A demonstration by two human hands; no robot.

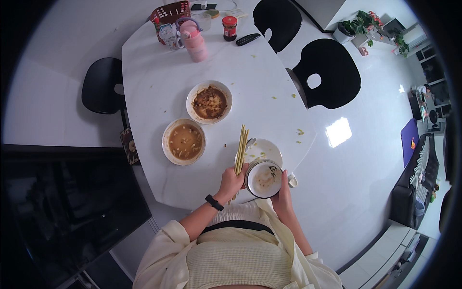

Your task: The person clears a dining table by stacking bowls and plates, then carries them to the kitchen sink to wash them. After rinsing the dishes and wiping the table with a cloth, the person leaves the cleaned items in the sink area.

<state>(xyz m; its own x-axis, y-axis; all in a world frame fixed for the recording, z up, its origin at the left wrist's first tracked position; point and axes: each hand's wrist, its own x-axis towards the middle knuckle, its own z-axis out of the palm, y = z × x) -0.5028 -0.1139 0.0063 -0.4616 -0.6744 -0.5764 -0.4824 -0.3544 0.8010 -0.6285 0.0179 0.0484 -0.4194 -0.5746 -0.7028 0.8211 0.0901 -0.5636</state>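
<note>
My left hand [232, 180] grips a bundle of chopsticks [241, 150] and also touches the left side of a dark-rimmed white bowl [264, 179]. Around that bowl's right side is my right hand [284, 191]. The bowl shows food residue inside and may be the top of a stack. Just beyond it, a white plate [271, 147] with green scraps and a metal spoon [250, 142] lies on the table, partly hidden by the bowl. To the left stand a bowl of brownish broth [184, 142] and a bowl with dark sauce remains [210, 102].
The white table [151, 108] bears a pink bottle [196, 45], a red-lidded jar [230, 29], a black remote control [248, 39] and a red-brown basket [169, 12]. Green scraps [300, 132] lie near its right edge. Black chairs [328, 72] stand around it.
</note>
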